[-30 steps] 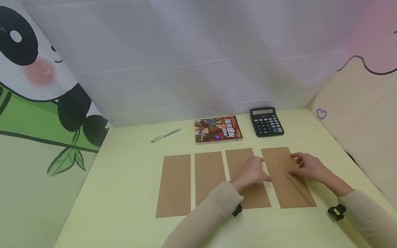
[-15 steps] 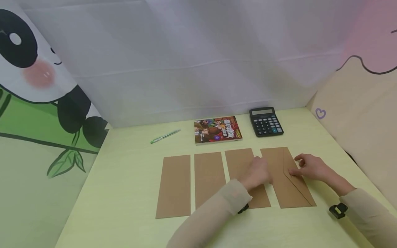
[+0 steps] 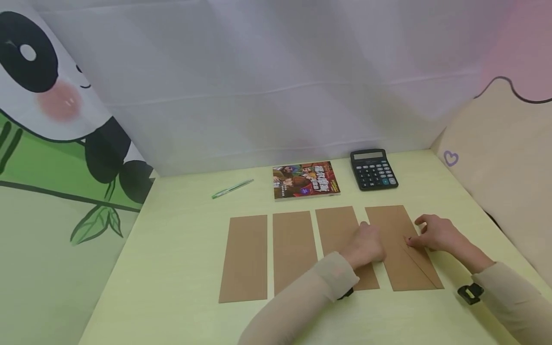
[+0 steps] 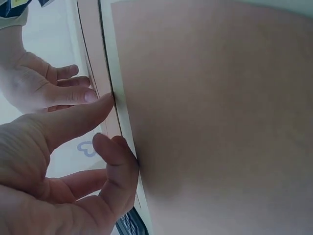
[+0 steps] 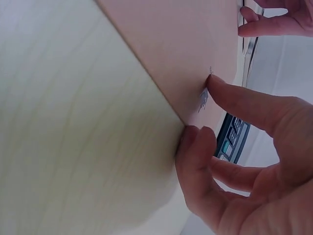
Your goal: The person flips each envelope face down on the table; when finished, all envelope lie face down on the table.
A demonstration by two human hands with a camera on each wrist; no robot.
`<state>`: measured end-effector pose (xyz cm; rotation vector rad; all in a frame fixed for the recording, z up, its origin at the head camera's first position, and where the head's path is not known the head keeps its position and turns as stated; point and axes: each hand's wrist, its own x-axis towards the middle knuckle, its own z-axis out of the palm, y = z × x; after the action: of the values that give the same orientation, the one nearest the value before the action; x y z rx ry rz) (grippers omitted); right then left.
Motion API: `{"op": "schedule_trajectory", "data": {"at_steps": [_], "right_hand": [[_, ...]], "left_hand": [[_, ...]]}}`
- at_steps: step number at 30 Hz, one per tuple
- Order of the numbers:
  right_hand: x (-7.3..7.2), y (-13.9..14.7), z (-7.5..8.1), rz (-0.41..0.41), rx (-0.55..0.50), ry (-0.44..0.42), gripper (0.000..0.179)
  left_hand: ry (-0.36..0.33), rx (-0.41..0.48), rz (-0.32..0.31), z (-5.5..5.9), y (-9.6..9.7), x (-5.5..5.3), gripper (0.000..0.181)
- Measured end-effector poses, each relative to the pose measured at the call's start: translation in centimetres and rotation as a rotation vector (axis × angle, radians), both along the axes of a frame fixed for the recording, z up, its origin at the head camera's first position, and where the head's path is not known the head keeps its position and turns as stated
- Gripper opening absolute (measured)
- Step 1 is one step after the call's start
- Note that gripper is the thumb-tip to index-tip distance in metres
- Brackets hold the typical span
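Four brown paper envelopes lie in a row. On the rightmost envelope [image 3: 390, 254] a pointed flap [image 3: 416, 261] runs along its right side. My left hand [image 3: 365, 245] lies over the third envelope [image 3: 336, 225]; its thumb and fingertips touch the rightmost envelope's left edge in the left wrist view. My right hand [image 3: 440, 235] holds the opposite side: the thumb rests on the flap near its tip, the curled fingertips are right at the edge. Beside that thumb a small bluish mark [image 5: 203, 99] shows in the right wrist view.
Two more envelopes lie leftward, one at the far left [image 3: 244, 258], another [image 3: 294, 249] beside it. Behind the row are a green pen [image 3: 233, 189], a comic-covered book [image 3: 306, 180] and a black calculator [image 3: 373, 170]. A white curtain backs the table [image 3: 172, 268].
My left hand has shifted right, closer to the rightmost envelope's left edge. My right thumb has slid slightly right along the flap. The envelopes lie as before.
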<state>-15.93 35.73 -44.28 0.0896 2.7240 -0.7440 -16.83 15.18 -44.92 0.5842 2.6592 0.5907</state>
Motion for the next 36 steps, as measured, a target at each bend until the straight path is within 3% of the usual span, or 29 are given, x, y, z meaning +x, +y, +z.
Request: {"op": "schedule_trajectory", "data": {"at_steps": [8, 14, 21, 29, 36], "right_hand": [[0.0, 0.2, -0.2, 0.029, 0.031, 0.025, 0.075], [0.1, 0.6, -0.1, 0.012, -0.012, -0.001, 0.080], [0.6, 1.3, -0.2, -0.006, -0.200, -0.035, 0.073], [1.1, 2.5, 0.2, 0.045, -0.372, -0.078, 0.059], [1.1, 3.6, 0.9, 0.053, -0.547, -0.152, 0.061]], "left_hand": [[0.045, -0.006, -0.021, -0.1, 0.3, 0.1, 0.017], [0.041, -0.002, -0.027, -0.2, 0.4, 0.1, 0.016], [0.022, 0.002, -0.023, 0.0, 0.4, 0.1, 0.017], [0.045, 0.009, -0.073, 0.0, 0.1, 0.2, 0.020], [0.084, -0.010, -0.115, -0.2, 0.3, 0.0, 0.022]]}}
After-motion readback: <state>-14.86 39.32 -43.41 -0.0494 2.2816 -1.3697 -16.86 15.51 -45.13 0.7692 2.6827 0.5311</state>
